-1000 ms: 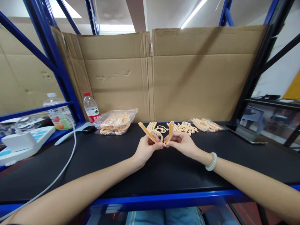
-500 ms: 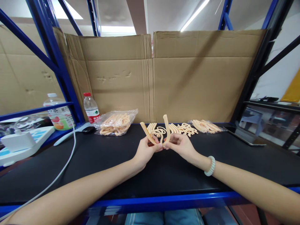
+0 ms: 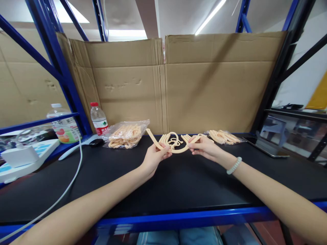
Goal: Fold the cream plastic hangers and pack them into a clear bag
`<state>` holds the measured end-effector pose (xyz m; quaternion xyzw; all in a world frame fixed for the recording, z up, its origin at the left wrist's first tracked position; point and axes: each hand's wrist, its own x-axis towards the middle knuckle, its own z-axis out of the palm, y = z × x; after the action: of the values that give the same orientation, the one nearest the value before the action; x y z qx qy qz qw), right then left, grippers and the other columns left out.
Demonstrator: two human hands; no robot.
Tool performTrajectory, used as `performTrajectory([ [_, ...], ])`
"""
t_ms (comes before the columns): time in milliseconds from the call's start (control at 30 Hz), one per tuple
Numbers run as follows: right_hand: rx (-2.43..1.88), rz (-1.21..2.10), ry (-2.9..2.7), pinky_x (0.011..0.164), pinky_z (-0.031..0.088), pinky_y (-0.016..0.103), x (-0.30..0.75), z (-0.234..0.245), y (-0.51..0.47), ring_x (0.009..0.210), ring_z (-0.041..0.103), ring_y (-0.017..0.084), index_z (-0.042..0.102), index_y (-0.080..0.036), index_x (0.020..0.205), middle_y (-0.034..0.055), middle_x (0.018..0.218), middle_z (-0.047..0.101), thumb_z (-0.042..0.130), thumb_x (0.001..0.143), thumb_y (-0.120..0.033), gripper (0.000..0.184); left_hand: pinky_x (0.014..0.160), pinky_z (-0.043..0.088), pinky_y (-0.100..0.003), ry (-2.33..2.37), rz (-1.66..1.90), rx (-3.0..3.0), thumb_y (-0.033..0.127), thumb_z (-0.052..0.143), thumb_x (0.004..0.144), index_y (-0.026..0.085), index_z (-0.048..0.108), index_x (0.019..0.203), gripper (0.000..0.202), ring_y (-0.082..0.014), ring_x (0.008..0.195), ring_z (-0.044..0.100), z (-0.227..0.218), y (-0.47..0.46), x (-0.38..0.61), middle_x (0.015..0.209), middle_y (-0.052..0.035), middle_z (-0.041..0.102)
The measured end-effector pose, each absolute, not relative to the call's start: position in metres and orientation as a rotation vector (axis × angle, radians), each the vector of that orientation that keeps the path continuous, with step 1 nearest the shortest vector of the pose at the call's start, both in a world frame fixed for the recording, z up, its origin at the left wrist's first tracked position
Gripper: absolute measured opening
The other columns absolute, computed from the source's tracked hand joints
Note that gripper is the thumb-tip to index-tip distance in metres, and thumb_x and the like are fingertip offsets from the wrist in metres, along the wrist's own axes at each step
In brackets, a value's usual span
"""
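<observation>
Over the desk [image 3: 163,190], I have the left grip [image 3: 155,157] and right grip [image 3: 205,148] both pinching a cream strip [image 3: 180,151], bowed crosswise between them; one piece or two joined, I can't tell. Loose strips [image 3: 165,139] lie beyond.

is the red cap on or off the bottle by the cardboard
On: the red cap sits atop the clear bottle; how tightly it is screwed, I cannot tell.
</observation>
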<state>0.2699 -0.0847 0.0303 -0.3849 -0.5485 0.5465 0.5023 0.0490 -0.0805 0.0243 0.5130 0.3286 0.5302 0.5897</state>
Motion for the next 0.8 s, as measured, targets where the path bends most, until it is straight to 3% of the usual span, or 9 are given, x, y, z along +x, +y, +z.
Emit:
performTrajectory([
  [167,-1.197,1.345,-1.781,0.056,0.052,0.021,0.313,0.042,-0.075,0.063,0.061,0.011,0.060,-0.014,0.074,0.0021,0.071,0.063,0.082,0.060,-0.032,0.031,0.060,0.052,-0.022,0.916,0.911,1.302,0.026,0.079,0.065,0.012,0.060,0.083,0.030,-0.0132,0.067,0.065,0.039,-0.069,0.035,0.087,-0.0096,0.069],
  [367,-1.311,1.108,-2.122,0.056,0.047,0.023,0.328,0.037,-0.067,0.062,0.058,0.013,0.063,-0.013,0.074,0.0020,0.066,0.062,0.077,0.064,-0.036,0.029,0.068,0.050,-0.024,0.935,0.762,1.491,0.028,0.084,0.054,0.011,0.065,0.080,0.036,-0.0114,0.069,0.061,0.038,-0.042,0.013,0.077,-0.0044,0.066],
  [567,-1.270,0.941,-2.367,0.062,0.045,0.027,0.328,0.037,-0.064,0.066,0.058,0.015,0.065,-0.014,0.076,0.0033,0.070,0.065,0.074,0.066,-0.035,0.025,0.060,0.041,-0.023,0.941,0.584,2.078,0.034,0.077,0.063,0.013,0.069,0.074,0.026,-0.0131,0.063,0.057,0.036,-0.032,0.006,0.065,-0.0012,0.064],
  [800,-1.169,1.000,-2.513,0.060,0.045,0.025,0.316,0.039,-0.073,0.063,0.057,0.013,0.067,-0.014,0.081,0.0022,0.069,0.065,0.069,0.071,-0.030,0.019,0.065,0.041,-0.020,0.686,0.249,2.648,0.031,0.068,0.074,0.016,0.071,0.077,0.015,-0.0132,0.071,0.060,0.053,-0.041,0.000,0.075,-0.0013,0.067],
])
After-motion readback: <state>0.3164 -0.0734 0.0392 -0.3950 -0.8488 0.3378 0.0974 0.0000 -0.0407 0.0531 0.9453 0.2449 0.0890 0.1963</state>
